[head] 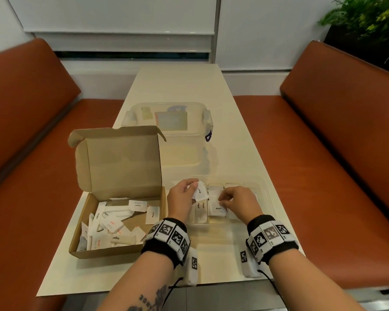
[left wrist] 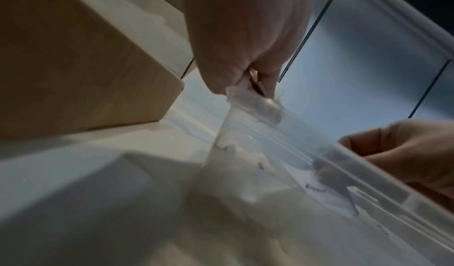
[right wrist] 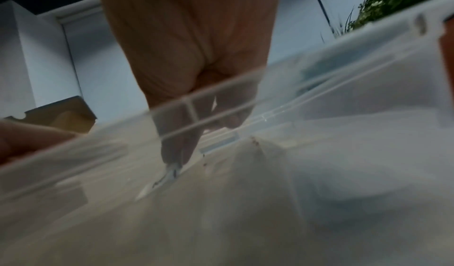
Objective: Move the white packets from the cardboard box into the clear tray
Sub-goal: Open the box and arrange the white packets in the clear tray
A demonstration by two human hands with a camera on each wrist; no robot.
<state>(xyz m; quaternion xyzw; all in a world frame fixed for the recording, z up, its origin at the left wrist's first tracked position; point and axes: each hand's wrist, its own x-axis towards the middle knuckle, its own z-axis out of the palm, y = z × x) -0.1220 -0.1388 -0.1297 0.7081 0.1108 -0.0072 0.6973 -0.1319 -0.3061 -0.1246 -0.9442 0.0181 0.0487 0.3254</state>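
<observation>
While laid along between two brown benches point(head: 337, 153), bears everything: table point(head: 234, 135). Beyond the fingers, a clear lidded tub point(head: 166, 122). Left of the fingers, open cardboard box point(head: 119, 194) with loose white packets point(head: 112, 221) inside. Directly under the fingers, clear tray point(head: 264, 187), several packets already in its compartments. Left hand point(head: 181, 198) above the tray's left end, thumb and fingers point(head: 190, 184) pinching one packet point(head: 200, 190). Right hand point(head: 236, 202) curled down in the tray, fingertips nipping a packet lying there point(head: 217, 204).
</observation>
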